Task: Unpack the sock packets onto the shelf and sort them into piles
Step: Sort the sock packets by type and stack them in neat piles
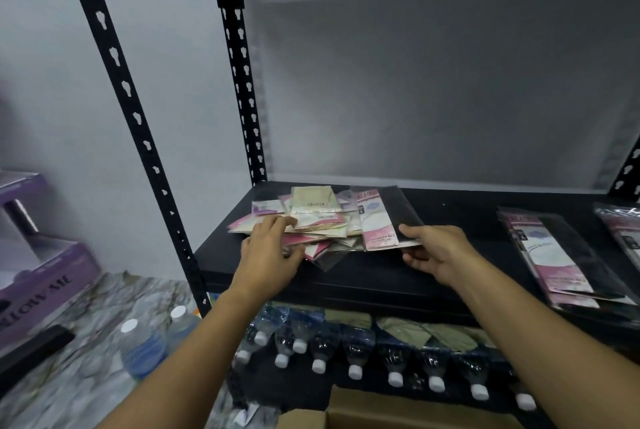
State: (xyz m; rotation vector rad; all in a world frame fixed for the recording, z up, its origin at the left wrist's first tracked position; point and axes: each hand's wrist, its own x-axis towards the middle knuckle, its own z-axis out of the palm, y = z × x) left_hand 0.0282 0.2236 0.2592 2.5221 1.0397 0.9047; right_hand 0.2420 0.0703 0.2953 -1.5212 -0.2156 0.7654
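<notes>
A loose heap of sock packets point(311, 217), pink, beige and clear, lies at the left of the black shelf point(457, 220). My left hand point(270, 248) rests on the heap's front left edge, fingers curled around a few packets. My right hand point(436, 252) pinches the lower right corner of a long black-sock packet point(391, 217) with a pink label, at the heap's right side. A sorted pile of the same long black packets point(561, 259) lies to the right, and another pile point(623, 231) sits at the frame's right edge.
Black slotted uprights point(242, 82) frame the shelf at the left. Below the shelf lie several water bottles with white caps point(356, 359). An open cardboard box point(398, 414) is at the bottom. A purple box point(38, 276) and two bottles point(145, 345) stand on the marbled floor to the left.
</notes>
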